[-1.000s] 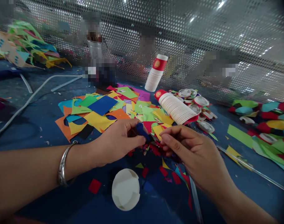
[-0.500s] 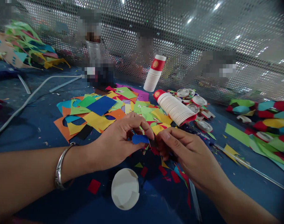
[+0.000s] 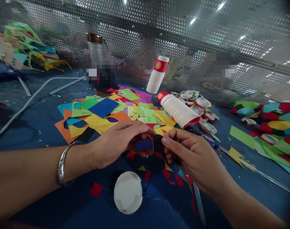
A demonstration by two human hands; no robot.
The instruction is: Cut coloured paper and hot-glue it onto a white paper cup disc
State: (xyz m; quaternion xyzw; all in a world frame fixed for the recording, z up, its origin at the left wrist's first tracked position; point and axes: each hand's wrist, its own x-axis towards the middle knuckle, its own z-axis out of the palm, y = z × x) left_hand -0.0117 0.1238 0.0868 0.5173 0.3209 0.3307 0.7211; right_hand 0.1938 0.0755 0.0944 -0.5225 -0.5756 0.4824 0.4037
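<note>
My right hand (image 3: 186, 152) pinches a small paper strip near its black end (image 3: 158, 143) between thumb and fingers. Leftwards from there runs the strip's blue part (image 3: 144, 145). Around that blue end curves my left hand (image 3: 126, 138), its fingers loosely stretched and partly behind the paper; whether they touch it I cannot tell. A silver bangle (image 3: 61, 167) circles the left wrist. Below both hands stands a white paper cup (image 3: 127, 192) with a notched edge. Small red paper scraps (image 3: 96, 190) lie on the dark blue table beside it.
A heap of coloured paper (image 3: 104, 108) lies beyond my hands. One stack of paper cups (image 3: 156, 74) leans upright; another stack (image 3: 179, 109) lies on its side by several rolls (image 3: 203, 102). A clear rod (image 3: 254, 170) is at right, a cable (image 3: 32, 98) at left, perforated metal (image 3: 178, 38) behind.
My left fingers have loosened and straightened from their pinch on the blue part. The strip's black end now shows upright at my right fingertips. The cup stays in place.
</note>
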